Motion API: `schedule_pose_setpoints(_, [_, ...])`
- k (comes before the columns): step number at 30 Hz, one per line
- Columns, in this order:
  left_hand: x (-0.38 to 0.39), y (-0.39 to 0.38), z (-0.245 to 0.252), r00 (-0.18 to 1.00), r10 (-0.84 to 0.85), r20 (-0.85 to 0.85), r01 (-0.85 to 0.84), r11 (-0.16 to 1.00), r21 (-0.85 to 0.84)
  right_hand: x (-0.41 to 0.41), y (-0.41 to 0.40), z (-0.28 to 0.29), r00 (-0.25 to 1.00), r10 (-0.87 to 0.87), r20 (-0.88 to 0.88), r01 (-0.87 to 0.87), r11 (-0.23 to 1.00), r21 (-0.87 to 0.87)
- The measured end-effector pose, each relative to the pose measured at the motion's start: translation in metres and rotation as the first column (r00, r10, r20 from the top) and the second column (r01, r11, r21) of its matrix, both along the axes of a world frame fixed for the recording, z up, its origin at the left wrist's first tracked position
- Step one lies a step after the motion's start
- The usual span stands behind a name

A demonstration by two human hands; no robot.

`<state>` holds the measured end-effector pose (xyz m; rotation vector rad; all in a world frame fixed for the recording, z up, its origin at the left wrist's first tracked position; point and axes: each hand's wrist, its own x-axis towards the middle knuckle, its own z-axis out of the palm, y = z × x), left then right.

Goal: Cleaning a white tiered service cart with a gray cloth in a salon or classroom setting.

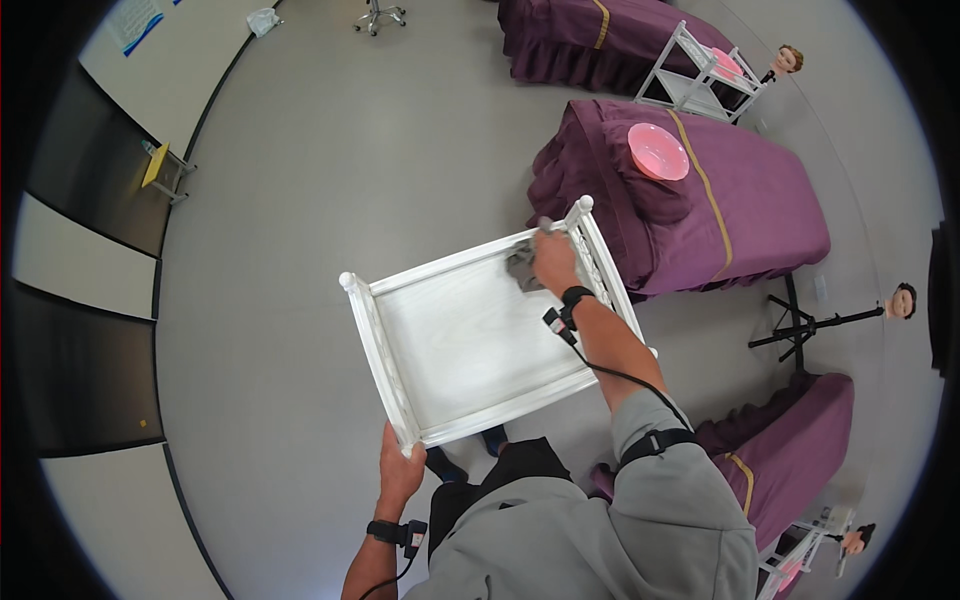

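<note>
Before me stands a white trolley [480, 337] with a recessed top, raised rims and round knobs on its corner posts. My left hand [401, 465] grips the trolley's near-left corner post. In my right hand [556, 262] is a grey cloth [523, 266], pressed against the far right part of the top, close to the far rim and the openwork side rail [589, 259]. The right hand and cloth look slightly blurred. Part of the cloth is hidden under my fingers.
Right of the trolley is a bed with a purple cover [765, 195], bearing a pink basin [658, 151]. Another white trolley [694, 79] stands farther back. A black tripod [806, 326] holds a mannequin head [902, 301]. A yellow-topped stool [156, 165] is by the left wall.
</note>
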<state>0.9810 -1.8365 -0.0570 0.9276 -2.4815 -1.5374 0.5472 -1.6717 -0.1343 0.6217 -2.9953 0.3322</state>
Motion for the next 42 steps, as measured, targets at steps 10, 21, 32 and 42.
schedule_pose_setpoints(10, [0.006,-0.005,0.000,0.999,0.028,0.045,-0.028,1.000,0.005,-0.001,0.002,0.052,0.996,0.086,-0.017,-0.088,0.972,-0.217])
schedule_pose_setpoints(21, [0.002,0.000,-0.002,0.996,0.060,0.063,-0.057,0.997,-0.047,0.009,-0.042,-0.022,0.987,0.045,-0.155,-0.070,0.985,-0.160])
schedule_pose_setpoints(32, [0.004,-0.001,-0.002,0.999,0.036,0.026,-0.035,0.998,-0.046,0.064,-0.049,0.021,0.865,0.497,0.077,-0.427,0.807,-0.408])
schedule_pose_setpoints(42, [0.001,-0.013,-0.023,1.000,-0.002,0.016,0.004,0.992,-0.129,-0.002,0.113,0.060,0.999,-0.031,0.029,0.035,0.989,-0.143])
